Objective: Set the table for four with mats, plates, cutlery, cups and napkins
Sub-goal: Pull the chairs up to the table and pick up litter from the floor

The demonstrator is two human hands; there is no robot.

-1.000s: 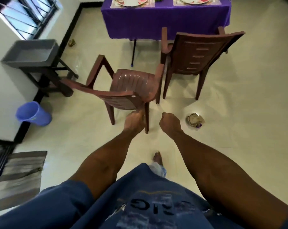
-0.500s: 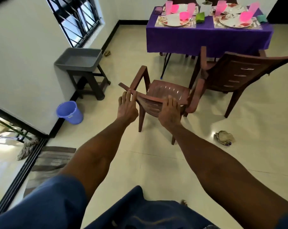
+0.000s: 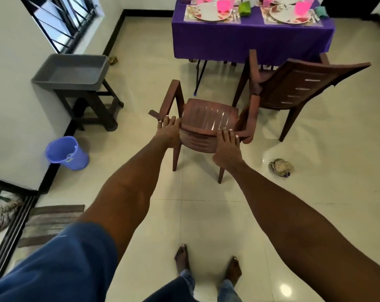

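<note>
Purple-clothed dining table (image 3: 250, 38) stands at the far end of the tiled floor (image 3: 206, 214), already carrying two patterned mats with white floral plates (image 3: 212, 14) along its near edge, bright pink plastic cups (image 3: 223, 5) on and behind them, cutlery beside the plates, a folded green napkin (image 3: 244, 8) between the two settings and a teal one (image 3: 321, 12) at the near right corner. A brown plastic armchair (image 3: 208, 120) stands on the floor well short of the table, its seat facing the table. The left hand (image 3: 168, 132) grips the top rail of its backrest at the left end, fingers laid over the rail; the right hand (image 3: 227, 146) holds the same rail near the right end, fingers curled over the top. A second brown high-backed chair (image 3: 293, 88) stands just beside it to the right, nearer the table. By the left wall a grey plastic tub (image 3: 73, 71) sits on a dark stool, with a blue plastic bucket (image 3: 65, 153) on the floor in front. A crumpled cloth (image 3: 280, 167) lies on the tiles at the right.
</note>
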